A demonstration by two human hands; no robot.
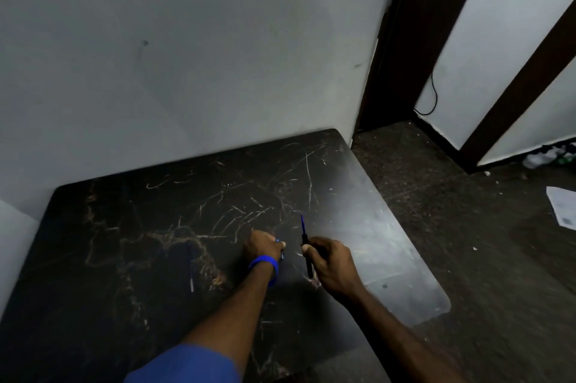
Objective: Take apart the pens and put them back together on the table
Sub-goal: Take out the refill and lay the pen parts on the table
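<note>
Pen (308, 253) first, since it is my job here: I see its dark barrel held in the right hand (330, 267), over the table's middle, with a thin blue refill (302, 223) sticking out of the far end and pointing away from me.

Going by size, the pale wall (187, 55) fills the upper view and the table's (124, 258) far edge sits against it. The table is dark and heavily scratched, with rounded corners. Its right edge runs diagonally toward me, and beyond it lies a dark speckled floor (452, 211) with open room. A dark door frame (392, 55) stands in the corner past the table, and a black cable (431, 95) hangs down the wall beside it. A sheet of paper (562, 206) lies on the floor at the far right; any print on it is too blurred for me to read, as is a small label high on the door frame.

Most of the tabletop is bare, wide to the left and ahead of the hands.

The left hand (261, 247), with a blue band (265, 267) on its wrist and a blue sleeve (187, 364) lower down, is closed around a small blue piece (278, 241); I cannot tell what part it is. The right hand's fingers are wrapped tight on the pen barrel. The two hands sit near each other, not touching.
</note>
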